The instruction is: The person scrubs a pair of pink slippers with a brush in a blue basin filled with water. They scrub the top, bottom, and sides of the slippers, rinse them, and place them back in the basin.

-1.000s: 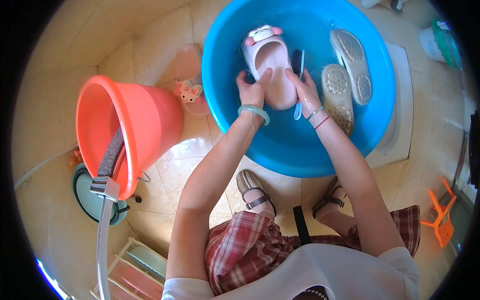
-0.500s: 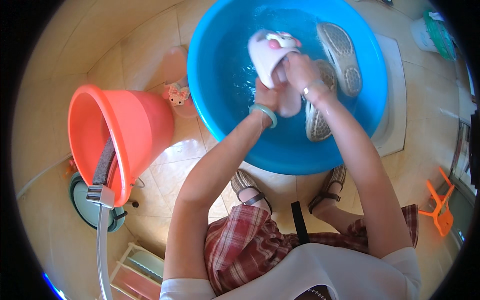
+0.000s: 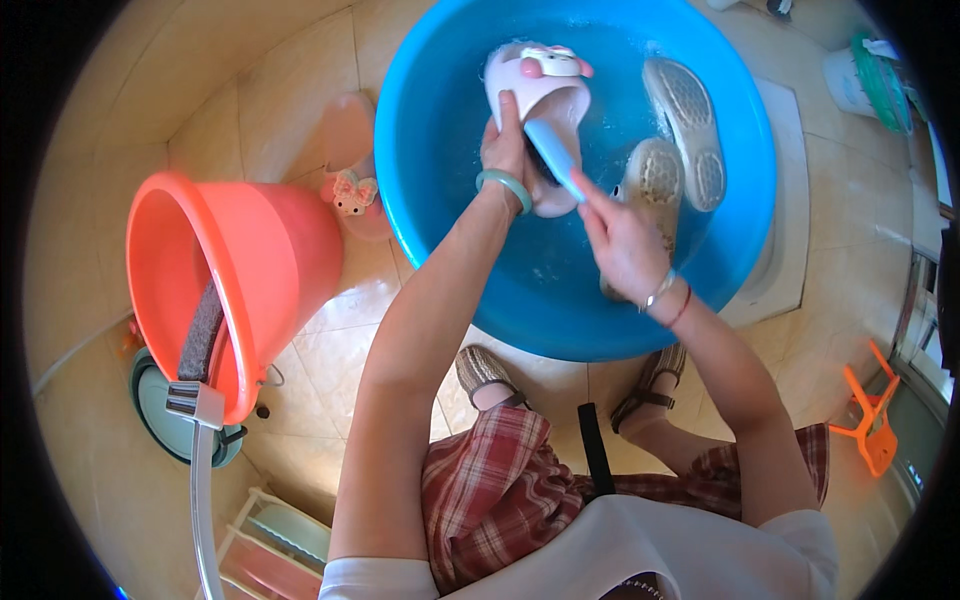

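Observation:
My left hand grips the side of a pale pink slipper with a cartoon animal face on its strap. The slipper is held tilted over the water in a large blue basin. In my right hand is a light blue brush, its dark bristles against or very near the slipper's opening. To the right, a pale shoe lies sole up in the water. Beside it lies another shoe, partly hidden behind my right hand.
A coral bucket lies tipped at left, with a flat mop across its mouth. Behind it, a pink slipper rests on the tiles. An orange plastic item stands at right, and a green-rimmed container at upper right.
My right hand has left the slipper's opening and now holds the blue brush. My left hand has shifted up along the slipper's side. The shoes have drifted slightly.

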The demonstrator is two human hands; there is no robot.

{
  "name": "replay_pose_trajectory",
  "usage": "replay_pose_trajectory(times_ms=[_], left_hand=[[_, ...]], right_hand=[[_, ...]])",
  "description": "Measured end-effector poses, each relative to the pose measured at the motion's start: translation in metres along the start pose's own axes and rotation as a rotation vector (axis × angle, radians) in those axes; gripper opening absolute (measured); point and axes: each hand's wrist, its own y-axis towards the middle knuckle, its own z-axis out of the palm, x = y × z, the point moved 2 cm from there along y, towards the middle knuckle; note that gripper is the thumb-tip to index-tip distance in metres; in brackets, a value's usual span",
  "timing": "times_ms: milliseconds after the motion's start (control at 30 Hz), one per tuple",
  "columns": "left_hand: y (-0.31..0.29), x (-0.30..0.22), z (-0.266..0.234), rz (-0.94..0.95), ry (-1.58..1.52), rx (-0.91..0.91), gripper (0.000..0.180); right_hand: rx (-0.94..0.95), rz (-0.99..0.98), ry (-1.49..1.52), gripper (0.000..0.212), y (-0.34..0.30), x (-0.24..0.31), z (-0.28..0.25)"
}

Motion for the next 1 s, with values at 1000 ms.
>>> replay_pose_trajectory(times_ms=[1000], left_hand=[[-0.021, 0.027, -0.005, 0.223, 0.050, -0.203, 0.056]], right_hand=[[0.061, 0.141, 0.146, 0.033, 0.013, 0.004, 0.004]])
